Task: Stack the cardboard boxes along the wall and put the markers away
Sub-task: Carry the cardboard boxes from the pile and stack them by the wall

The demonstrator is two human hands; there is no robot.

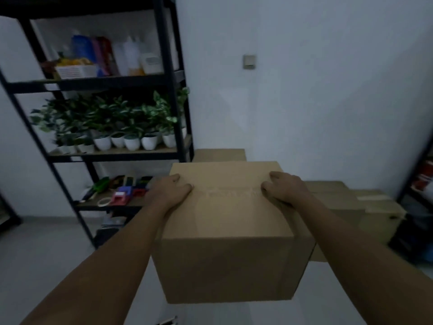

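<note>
A closed cardboard box [227, 231] fills the near view, seemingly carried above a pale floor [46, 254]. The left hand [169, 190] lies over its top left edge, fingers bent onto the lid; the right hand [284, 187] curls onto the top right edge. Both grasp it. Best kept level, lowered squarely. Just beyond the hands another box [219, 155] stands by the wall [304, 90]; right of the right hand, lower boxes [351, 200]. Left of the left hand, a shelf unit [168, 90] narrows the way. No markers identifiable.
</note>
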